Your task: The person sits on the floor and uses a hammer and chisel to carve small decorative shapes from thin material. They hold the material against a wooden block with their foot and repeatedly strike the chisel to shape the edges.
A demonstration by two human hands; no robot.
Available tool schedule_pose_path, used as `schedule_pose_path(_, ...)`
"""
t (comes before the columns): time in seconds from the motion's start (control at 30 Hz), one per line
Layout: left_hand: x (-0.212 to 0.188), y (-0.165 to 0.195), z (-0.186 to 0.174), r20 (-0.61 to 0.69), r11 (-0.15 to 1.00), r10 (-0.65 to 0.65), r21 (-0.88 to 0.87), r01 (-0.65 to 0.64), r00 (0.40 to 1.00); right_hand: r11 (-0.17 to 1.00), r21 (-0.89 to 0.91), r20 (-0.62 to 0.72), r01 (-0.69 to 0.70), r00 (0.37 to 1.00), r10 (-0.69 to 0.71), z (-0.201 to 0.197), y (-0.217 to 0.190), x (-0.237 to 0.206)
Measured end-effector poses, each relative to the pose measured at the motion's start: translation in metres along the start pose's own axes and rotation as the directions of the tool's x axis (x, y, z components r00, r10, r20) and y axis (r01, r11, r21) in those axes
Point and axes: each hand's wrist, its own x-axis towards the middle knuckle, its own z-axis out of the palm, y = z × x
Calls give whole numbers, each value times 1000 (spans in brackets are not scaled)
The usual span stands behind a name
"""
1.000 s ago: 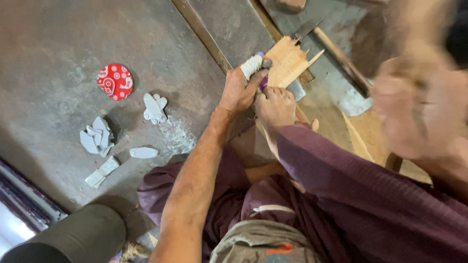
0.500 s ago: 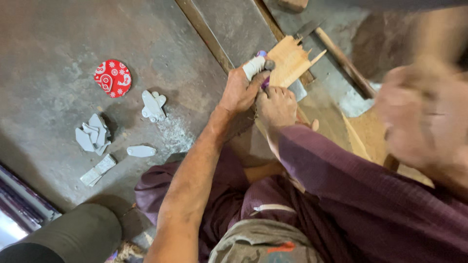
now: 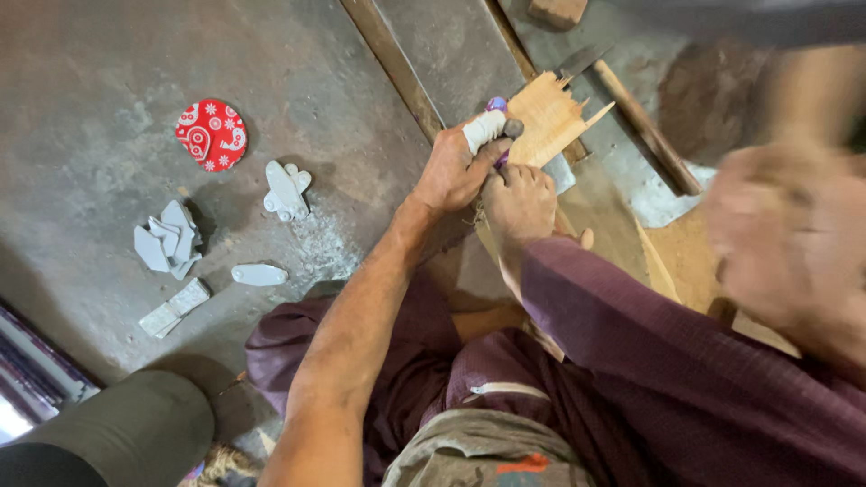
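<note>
My left hand is closed around a tool with a white-wrapped handle and a purple bit at its tip. The tool is pressed against a pale, splintered piece of thin wood. Just below and touching it, my right hand, coming out of a purple sleeve, is closed at the lower edge of the same wood. What its fingers grip is hidden. A hammer with a wooden handle lies just behind the wood.
On the grey floor to the left lie a red patterned round lid and several flat pale-grey cut shapes. A rusty metal strip runs diagonally. A brick sits at the top, a dark cylinder at bottom left.
Both hands stay locked together at the wood; only the view has shifted slightly.
</note>
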Motion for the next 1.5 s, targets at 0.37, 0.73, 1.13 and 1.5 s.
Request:
schedule_pose_path(0.37, -3, 1, -10, 43, 986, 159, 46, -160, 986, 930, -213, 208, -301, 916, 344, 22, 36, -1)
schedule_pose_path(0.73, -6, -8, -15, 92, 969, 238, 40, -243, 967, 846, -520, 107, 115, 992, -69, 29, 26, -10)
schedule_pose_path(1.13, -7, -9, -17, 108, 985, 165, -69, -158, 980, 996, 61, -99, 61, 994, -55, -10, 12, -24)
schedule_pose_path(1.5, -5, -11, -18, 100, 991, 115, -86, -107, 988, 935, 34, 82, -354, 933, 350, -9, 39, -33)
